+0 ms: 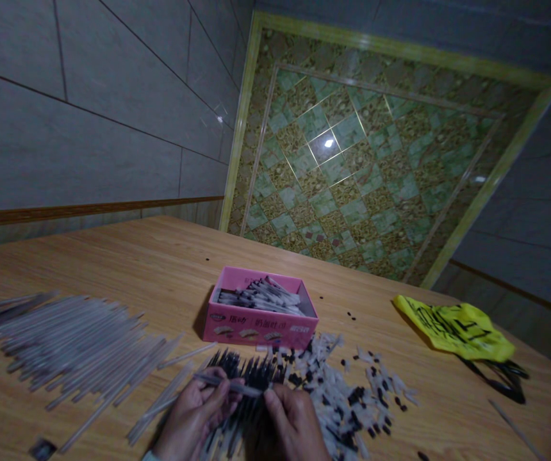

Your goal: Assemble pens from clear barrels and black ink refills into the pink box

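Note:
Between my hands lies a thin translucent pen tube (pixel 237 385), roughly level above the table. My left hand (pixel 198 406) pinches its left part between thumb and fingers. At the tube's right end, my right hand (pixel 292 416) has thumb and forefinger pressed together on it; any small part there is too blurred to make out. Beneath and between the hands spreads a pile of dark-tipped pen refills (pixel 256 371). Just beyond them stands a pink box (pixel 256 326), open at the top and holding many assembled-looking pens (pixel 261 296).
Many clear tubes (pixel 78 352) lie on the left of the wooden table (pixel 160 256). Small white and black caps (pixel 333 390) are scattered right of my hands. A yellow bag (pixel 458 330) with black handles lies at the right, near a thin rod (pixel 513 422).

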A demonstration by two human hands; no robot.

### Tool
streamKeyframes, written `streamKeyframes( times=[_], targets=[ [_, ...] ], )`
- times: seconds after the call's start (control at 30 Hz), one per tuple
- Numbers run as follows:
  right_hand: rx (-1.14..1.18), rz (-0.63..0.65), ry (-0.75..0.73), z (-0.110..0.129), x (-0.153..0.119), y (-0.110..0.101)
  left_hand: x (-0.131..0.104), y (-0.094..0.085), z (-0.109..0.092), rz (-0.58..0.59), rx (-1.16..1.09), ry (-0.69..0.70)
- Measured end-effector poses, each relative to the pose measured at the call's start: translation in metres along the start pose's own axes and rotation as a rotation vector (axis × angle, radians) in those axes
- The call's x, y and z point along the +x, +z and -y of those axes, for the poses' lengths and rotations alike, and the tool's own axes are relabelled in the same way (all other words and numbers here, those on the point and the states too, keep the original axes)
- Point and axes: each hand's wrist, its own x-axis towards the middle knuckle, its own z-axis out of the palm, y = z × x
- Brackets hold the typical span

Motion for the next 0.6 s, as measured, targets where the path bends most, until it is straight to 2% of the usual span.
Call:
streamKeyframes(
  times=[0.17,0.3,0.37,0.43,0.5,0.6],
  targets=[
    [0.082,-0.024,-0.047,0.002,0.0,0.001,0.002,-0.002,0.002,0.011,0.007,-0.012],
    [0.136,0.042,0.076,-0.007,0.004,0.004,0.002,-0.002,0.004,0.025,0.035,0.002],
    [0.134,0.039,0.136,-0.015,0.009,-0.003,0.002,-0.003,0.005,0.009,0.06,0.016],
    [0.04,-0.007,0.152,-0.024,0.013,-0.017,0.002,-0.004,0.004,0.003,0.071,0.028],
    [-0.157,-0.05,0.16,-0.032,0.016,-0.034,0.003,-0.005,0.004,0.009,0.062,0.028],
    [-0.407,-0.004,0.188,-0.041,0.016,-0.054,0.005,-0.008,0.003,0.045,0.083,-0.01]
  ],
)
